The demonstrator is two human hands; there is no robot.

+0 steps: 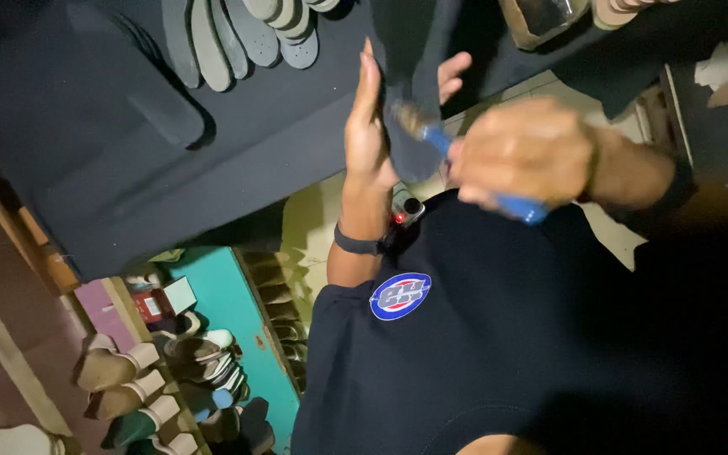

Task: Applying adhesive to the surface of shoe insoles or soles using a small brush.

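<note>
Insole (414, 126) against left hand (370, 126), brush (457, 164) in right hand (524, 152)

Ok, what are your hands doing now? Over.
Left hand holding dark insole upright. Right hand gripping blue-handled brush, bristles on insole. Nothing in the way.

A dark work table (111, 143) is seen, on which a fanned stack of grey insoles (238, 34) is laid near its far edge.

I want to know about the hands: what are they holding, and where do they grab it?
The left hand holds a dark insole by its edge. The right hand grips a brush by its blue handle.
</note>
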